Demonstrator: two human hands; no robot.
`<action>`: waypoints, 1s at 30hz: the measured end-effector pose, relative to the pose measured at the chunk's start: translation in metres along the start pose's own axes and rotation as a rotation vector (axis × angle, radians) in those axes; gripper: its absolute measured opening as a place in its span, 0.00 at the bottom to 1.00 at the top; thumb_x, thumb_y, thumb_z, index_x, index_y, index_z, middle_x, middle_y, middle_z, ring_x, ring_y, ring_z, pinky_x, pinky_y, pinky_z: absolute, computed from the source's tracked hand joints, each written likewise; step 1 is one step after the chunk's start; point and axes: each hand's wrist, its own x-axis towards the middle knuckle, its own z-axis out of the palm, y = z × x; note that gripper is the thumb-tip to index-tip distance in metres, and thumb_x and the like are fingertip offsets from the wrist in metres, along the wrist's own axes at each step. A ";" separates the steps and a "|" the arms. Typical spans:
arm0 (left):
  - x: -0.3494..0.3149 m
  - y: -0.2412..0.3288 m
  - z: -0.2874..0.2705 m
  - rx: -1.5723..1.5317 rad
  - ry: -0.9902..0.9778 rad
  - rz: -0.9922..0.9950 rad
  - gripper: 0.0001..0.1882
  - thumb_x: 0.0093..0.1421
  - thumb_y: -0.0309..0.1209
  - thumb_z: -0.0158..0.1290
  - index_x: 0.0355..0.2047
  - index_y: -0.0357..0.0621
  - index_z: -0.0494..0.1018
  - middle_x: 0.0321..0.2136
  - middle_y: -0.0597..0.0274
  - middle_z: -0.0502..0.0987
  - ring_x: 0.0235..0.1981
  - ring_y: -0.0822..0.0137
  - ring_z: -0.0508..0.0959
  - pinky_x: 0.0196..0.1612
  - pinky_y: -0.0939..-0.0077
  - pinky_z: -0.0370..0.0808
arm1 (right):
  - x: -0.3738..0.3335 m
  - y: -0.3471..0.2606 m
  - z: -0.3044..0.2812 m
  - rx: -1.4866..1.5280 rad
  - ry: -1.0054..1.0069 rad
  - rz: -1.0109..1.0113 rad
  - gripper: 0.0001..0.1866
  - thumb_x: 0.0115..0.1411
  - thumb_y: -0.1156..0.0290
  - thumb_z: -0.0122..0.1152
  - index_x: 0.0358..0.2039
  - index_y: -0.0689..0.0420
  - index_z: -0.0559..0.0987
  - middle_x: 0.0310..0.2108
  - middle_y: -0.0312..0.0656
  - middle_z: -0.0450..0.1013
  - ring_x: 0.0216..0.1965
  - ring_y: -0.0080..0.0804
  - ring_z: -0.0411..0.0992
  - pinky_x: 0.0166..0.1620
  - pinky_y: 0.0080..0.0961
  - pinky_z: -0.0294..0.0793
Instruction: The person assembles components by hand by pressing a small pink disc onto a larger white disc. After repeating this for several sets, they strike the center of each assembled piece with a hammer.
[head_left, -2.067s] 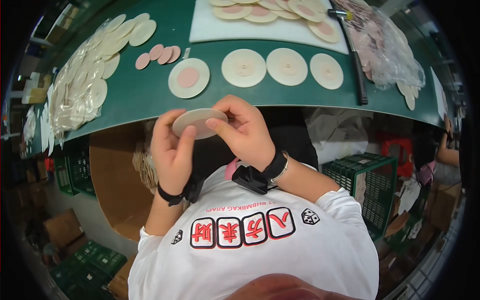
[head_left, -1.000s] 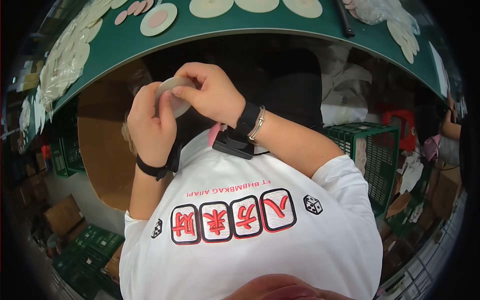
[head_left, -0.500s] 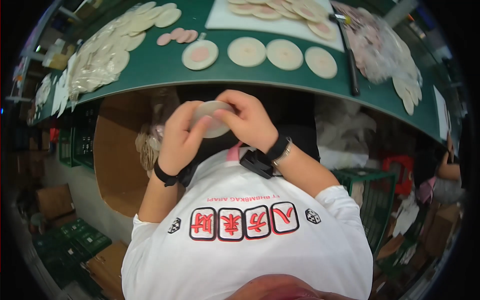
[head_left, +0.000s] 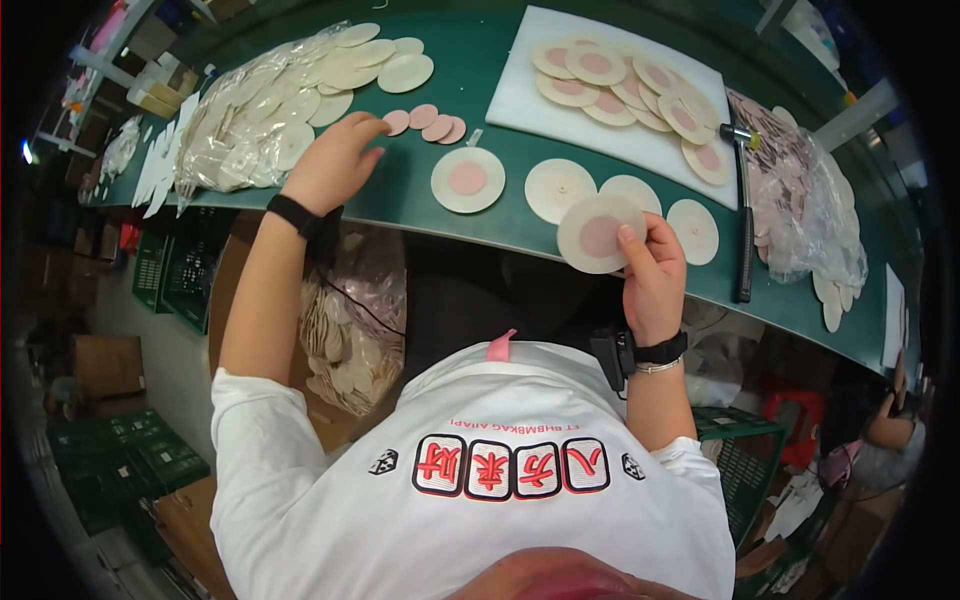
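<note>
My right hand [head_left: 655, 275] pinches a cream round disc with a pink centre [head_left: 600, 235], thumb on its face. The disc hangs over the table's front edge and partly covers one of several plain cream discs [head_left: 560, 190] lying in a row. My left hand [head_left: 335, 165] is over the table beside several small pink discs [head_left: 437, 127], its fingertips next to the leftmost one. Its thumb and fingers are apart, with nothing visible between them. Between the hands lies another cream disc with a pink circle [head_left: 467, 180], a small clear piece [head_left: 475, 137] just behind it.
A white board [head_left: 520, 95] carries piled pink-centred discs [head_left: 610, 75]. A black-handled hammer [head_left: 743, 220] lies along its right side, before a plastic bag of pink pieces [head_left: 810, 220]. At left is a bag of cream discs [head_left: 240, 130]. Below the table stands a box with more discs [head_left: 345, 350].
Both hands held one disc together near my body. Now they are apart: the right carries a pink-centred disc toward the table's row, while the left has moved out to the small pink discs.
</note>
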 end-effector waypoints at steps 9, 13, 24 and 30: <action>0.069 0.008 0.042 0.034 -0.137 0.591 0.14 0.60 0.21 0.56 0.47 0.39 0.76 0.53 0.52 0.77 0.51 0.47 0.78 0.52 0.62 0.78 | 0.007 0.008 -0.014 0.055 0.073 -0.032 0.10 0.66 0.77 0.63 0.47 0.63 0.78 0.43 0.38 0.79 0.44 0.22 0.75 0.52 0.22 0.72; 0.061 -0.008 0.035 0.020 -0.202 0.444 0.14 0.60 0.20 0.56 0.47 0.39 0.77 0.55 0.52 0.77 0.54 0.48 0.77 0.54 0.61 0.77 | 0.008 0.007 -0.017 0.090 0.025 -0.037 0.09 0.67 0.77 0.60 0.48 0.61 0.78 0.45 0.38 0.78 0.47 0.24 0.75 0.54 0.24 0.72; -0.005 0.031 0.007 -0.195 0.130 0.287 0.15 0.59 0.19 0.58 0.48 0.39 0.77 0.50 0.52 0.78 0.50 0.53 0.80 0.55 0.65 0.76 | 0.010 0.003 -0.013 0.117 0.149 0.036 0.09 0.66 0.77 0.60 0.46 0.62 0.78 0.42 0.39 0.80 0.43 0.26 0.77 0.52 0.25 0.76; -0.051 0.098 0.047 -0.864 -0.166 0.082 0.19 0.62 0.19 0.57 0.54 0.36 0.73 0.50 0.54 0.78 0.53 0.63 0.78 0.57 0.73 0.74 | 0.001 -0.002 -0.001 0.076 0.145 0.025 0.07 0.65 0.77 0.60 0.44 0.62 0.78 0.42 0.38 0.79 0.42 0.24 0.77 0.50 0.23 0.76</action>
